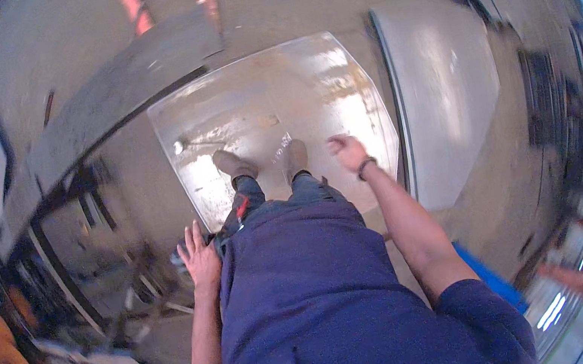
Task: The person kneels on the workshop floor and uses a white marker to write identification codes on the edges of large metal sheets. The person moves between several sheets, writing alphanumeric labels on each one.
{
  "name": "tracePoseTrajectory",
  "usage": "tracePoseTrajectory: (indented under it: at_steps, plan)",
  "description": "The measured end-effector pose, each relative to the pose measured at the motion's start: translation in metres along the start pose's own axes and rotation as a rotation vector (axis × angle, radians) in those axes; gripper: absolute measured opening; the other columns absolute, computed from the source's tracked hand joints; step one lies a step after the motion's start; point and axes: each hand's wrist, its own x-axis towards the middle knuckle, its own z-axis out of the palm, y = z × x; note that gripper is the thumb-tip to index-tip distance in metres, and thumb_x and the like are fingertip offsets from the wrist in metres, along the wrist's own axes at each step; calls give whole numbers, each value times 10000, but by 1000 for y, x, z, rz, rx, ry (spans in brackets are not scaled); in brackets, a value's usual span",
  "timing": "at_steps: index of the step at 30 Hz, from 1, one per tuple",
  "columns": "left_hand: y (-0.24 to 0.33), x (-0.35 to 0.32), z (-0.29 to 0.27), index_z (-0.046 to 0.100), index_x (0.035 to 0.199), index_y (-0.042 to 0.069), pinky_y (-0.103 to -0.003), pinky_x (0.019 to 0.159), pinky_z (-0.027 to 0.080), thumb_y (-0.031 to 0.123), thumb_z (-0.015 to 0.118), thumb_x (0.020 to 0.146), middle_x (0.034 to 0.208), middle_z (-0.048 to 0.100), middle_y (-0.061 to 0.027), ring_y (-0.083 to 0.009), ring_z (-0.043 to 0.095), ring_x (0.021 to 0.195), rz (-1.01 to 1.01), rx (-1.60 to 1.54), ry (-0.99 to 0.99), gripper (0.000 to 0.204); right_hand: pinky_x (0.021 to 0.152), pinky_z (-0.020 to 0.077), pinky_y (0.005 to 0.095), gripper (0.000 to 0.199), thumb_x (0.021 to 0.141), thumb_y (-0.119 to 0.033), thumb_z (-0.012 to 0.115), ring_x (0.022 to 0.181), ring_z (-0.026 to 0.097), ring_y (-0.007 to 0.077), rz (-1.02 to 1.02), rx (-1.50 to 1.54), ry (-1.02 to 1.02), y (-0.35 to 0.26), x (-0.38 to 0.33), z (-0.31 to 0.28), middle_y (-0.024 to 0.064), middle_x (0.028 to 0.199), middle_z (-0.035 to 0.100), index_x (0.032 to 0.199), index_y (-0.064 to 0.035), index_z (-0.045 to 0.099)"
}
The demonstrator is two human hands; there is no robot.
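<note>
Metal sheet (291, 83) is lying underfoot. The left hand (201, 259) is hanging beside the hip, empty, fingers spread; the right hand (349, 150) is hanging forward, loosely curled, contents unclear, arms perhaps balancing. Shoes (234, 164) are standing on the sheet, probably weighting it.
</note>
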Motion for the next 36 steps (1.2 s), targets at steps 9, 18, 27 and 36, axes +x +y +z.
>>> tracePoseTrajectory:
  at_steps: [9, 18, 27, 36]
  plan:
    - [-86, 60, -46, 665, 1208, 91, -561, 1167, 196, 243, 483, 929, 1590, 231, -61, -304, 190, 1474, 290, 134, -148, 367, 610, 541, 399, 346, 903, -307, 610, 677, 668, 210, 769, -181, 477, 245, -237, 8, 126, 802, 703, 996, 21, 673]
    - [-83, 100, -36, 644, 1258, 249, -622, 1163, 142, 239, 480, 931, 1613, 156, -56, -282, 155, 1492, 544, 444, 20, 366, 804, 509, 418, 259, 930, -188, 541, 903, 649, 283, 704, 233, -36, 82, -309, 193, 134, 1028, 693, 1070, -8, 664]
    - [-8, 82, -35, 716, 1072, 76, -614, 1168, 141, 215, 523, 893, 1612, 168, -67, -282, 119, 1501, 566, 548, -79, 298, 606, 517, 292, 237, 943, -120, 564, 774, 669, 171, 768, 658, 483, 132, -266, 50, 101, 908, 690, 1139, 2, 615]
    - [83, 35, -39, 645, 1239, 179, -598, 1168, 141, 251, 513, 906, 1577, 236, -84, -287, 141, 1492, 564, 426, 16, 366, 592, 508, 277, 277, 949, -155, 577, 815, 685, 182, 628, 609, 459, 160, -248, -35, 94, 925, 685, 1176, 2, 605]
